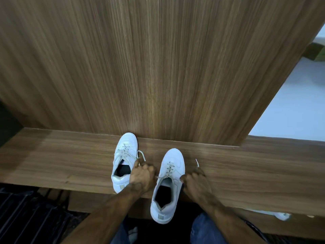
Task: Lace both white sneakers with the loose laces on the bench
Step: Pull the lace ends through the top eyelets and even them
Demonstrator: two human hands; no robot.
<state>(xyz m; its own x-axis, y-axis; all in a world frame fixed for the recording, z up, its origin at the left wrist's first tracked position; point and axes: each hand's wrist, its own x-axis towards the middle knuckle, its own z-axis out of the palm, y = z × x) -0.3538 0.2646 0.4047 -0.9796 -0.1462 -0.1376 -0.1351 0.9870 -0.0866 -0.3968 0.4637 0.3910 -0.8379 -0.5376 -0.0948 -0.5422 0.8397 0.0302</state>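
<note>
Two white sneakers stand on the wooden bench (52, 155), toes toward the wall. The left sneaker (125, 147) carries a lace crossed through its eyelets. The right sneaker (173, 161) sits nearer, its heel hanging over the bench's front edge, with a lace (170, 167) crossed through its eyelets. My left hand (142, 175) lies between the two shoes and grips one lace end, which loops out above its fingers. My right hand (195, 180), on the right of that shoe, grips the other end; its tip (197, 162) sticks up.
A tall wood-grain wall panel (158, 67) rises directly behind the bench. White floor (290, 103) shows at the right. Below the bench are a dark ribbed mat (26, 217), my jeans (204, 229) and another white shoe (281, 215) at lower right.
</note>
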